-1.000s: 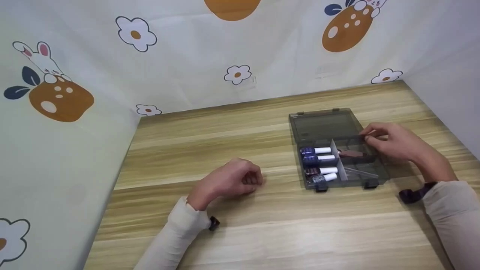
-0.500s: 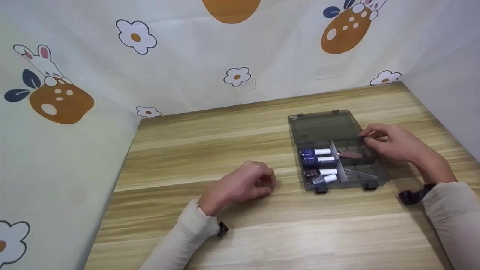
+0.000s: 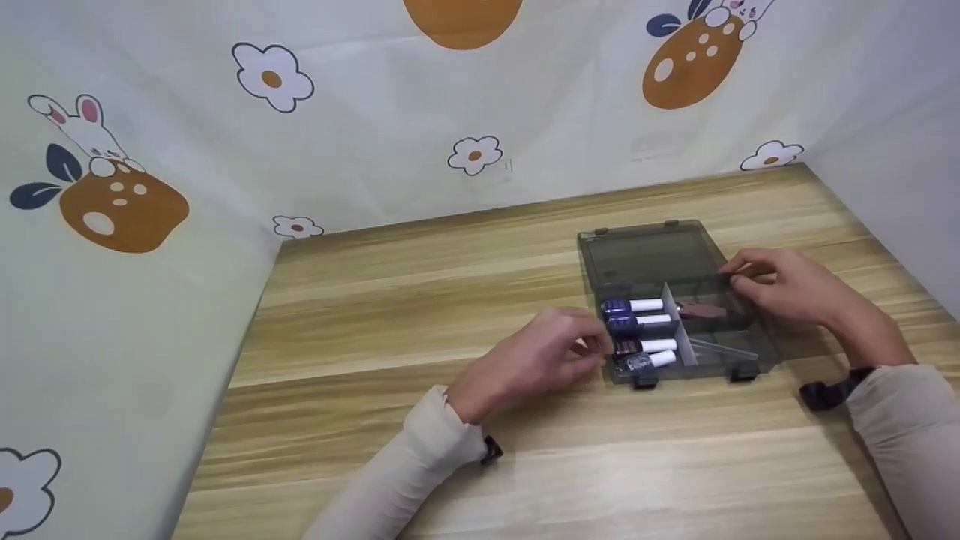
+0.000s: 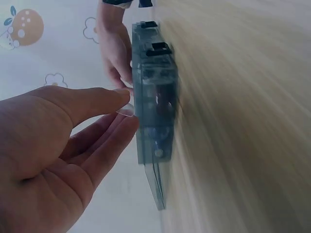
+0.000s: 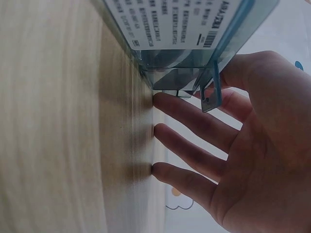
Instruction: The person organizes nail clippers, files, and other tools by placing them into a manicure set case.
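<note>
An open smoky see-through plastic case [image 3: 720,366] lies on the wooden table. Its left side holds several nail polish bottles [image 3: 649,305] with white caps, blue, dark red and glittery grey. My left hand [image 3: 544,352] is close by the left wall, its thumb tip and fingertips drawn together; in the left wrist view, a small clear piece [image 4: 127,110] shows between them. At the case's right back corner, the thumb and index finger of my right hand [image 3: 799,285] pinch the rim. Its other fingers [image 5: 189,150] stretch down to the table.
A white divider [image 3: 679,326] runs through the case; right of it lie a brownish tool [image 3: 701,310] and a clear strip [image 3: 724,349]. The lid [image 3: 652,251] lies flat behind. Patterned curtains [image 3: 375,97] bound the table [image 3: 420,285] at back and sides.
My left hand has moved right, from the middle of the table to the case's left wall. My right hand and the case have stayed in place.
</note>
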The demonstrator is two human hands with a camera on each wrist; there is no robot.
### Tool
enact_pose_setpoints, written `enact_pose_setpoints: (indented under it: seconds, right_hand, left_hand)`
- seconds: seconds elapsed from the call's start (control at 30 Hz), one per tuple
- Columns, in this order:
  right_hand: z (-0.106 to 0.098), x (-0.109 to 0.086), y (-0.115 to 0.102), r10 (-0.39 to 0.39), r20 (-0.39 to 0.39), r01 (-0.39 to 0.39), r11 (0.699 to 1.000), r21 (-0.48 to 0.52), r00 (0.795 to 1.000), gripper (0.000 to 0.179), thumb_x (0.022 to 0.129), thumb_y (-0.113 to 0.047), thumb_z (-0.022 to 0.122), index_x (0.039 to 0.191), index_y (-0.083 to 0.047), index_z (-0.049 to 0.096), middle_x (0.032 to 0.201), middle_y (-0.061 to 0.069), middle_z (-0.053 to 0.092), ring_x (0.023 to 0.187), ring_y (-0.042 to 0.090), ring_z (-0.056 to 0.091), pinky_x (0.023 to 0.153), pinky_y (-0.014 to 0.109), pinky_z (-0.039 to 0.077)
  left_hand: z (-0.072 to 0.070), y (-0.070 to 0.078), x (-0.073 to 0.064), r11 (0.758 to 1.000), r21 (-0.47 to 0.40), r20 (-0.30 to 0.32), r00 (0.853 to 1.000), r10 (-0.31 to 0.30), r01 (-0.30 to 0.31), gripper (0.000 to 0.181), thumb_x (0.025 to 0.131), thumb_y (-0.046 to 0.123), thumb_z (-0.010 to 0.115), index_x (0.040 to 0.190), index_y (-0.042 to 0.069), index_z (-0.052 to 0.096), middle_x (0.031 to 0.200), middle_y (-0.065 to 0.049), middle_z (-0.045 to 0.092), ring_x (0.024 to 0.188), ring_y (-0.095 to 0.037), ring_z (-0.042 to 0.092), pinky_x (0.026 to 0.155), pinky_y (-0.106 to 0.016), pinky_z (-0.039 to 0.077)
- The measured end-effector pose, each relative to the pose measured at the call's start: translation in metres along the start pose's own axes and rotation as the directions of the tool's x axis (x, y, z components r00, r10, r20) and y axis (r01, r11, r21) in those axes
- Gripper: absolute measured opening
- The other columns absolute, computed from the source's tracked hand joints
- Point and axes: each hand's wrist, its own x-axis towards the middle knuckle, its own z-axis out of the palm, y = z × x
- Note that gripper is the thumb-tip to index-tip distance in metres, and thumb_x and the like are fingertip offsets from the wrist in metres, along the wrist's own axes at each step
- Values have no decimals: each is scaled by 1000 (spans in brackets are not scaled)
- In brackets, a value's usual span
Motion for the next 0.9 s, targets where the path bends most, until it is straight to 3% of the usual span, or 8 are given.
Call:
enact_pose_setpoints:
  seconds: [0.07,0.17,0.23,0.33,0.43,0.53,0.67,0.9]
  right_hand:
    - [0,1,0,-9,-7,9,1000,-6,1000,22,107,-14,64,124,-8,76,128,29,75,125,56,68,98,36,60]
    - [0,2,2,-24,-18,24,1000,-7,1000,20,106,-13,65,121,-8,77,126,27,76,122,52,71,87,12,48]
    - [0,2,2,-25,-22,25,1000,-9,999,20,106,-13,65,121,-8,76,126,27,76,122,52,71,90,17,52]
    - [0,1,1,-18,-19,18,1000,-13,1000,20,106,-13,64,121,-9,76,126,28,76,123,54,70,99,45,60]
    - [1,1,0,-13,-7,13,1000,-3,1000,20,107,-14,63,122,-8,76,127,29,75,123,57,68,103,63,55]
    - [0,0,-1,-9,-4,9,1000,-7,1000,21,107,-16,63,122,-10,76,126,28,76,123,55,69,98,52,59]
    - [-1,0,0,-10,-8,10,1000,-24,1000,20,107,-17,64,122,-11,76,125,26,77,123,52,71,91,36,55]
    - [-1,1,0,-16,-10,16,999,-30,1000,20,106,-16,64,122,-11,76,124,28,77,123,53,70,89,39,55]
  left_hand:
    - [2,4,9,1000,-8,-9,1000,23,-23,14,100,3,73,112,3,79,113,-8,80,105,-13,77,92,-9,56]
    - [8,8,22,998,-20,-26,998,55,-56,14,100,3,74,113,0,78,114,-10,79,103,-13,78,89,-8,56]
    - [12,10,30,997,-27,-36,997,72,-73,15,100,4,74,114,-1,77,114,-11,78,101,-12,78,88,-7,56]
    - [19,13,42,996,23,-56,995,84,-83,18,101,8,75,118,1,78,122,-11,77,109,-11,76,91,-6,54]
    - [25,16,52,994,65,-77,993,88,-83,18,103,12,75,118,5,81,131,-10,74,120,-13,72,96,-7,52]
    - [31,19,63,993,75,-96,990,99,-92,18,105,15,73,118,8,82,136,-8,73,125,-12,70,98,-6,51]
    - [39,24,79,989,73,-100,986,136,-129,17,107,15,68,117,11,81,126,-1,76,116,-5,70,95,-5,50]
    - [52,29,99,986,76,-84,984,157,-151,14,107,16,68,112,12,80,110,5,79,102,2,70,93,-4,48]
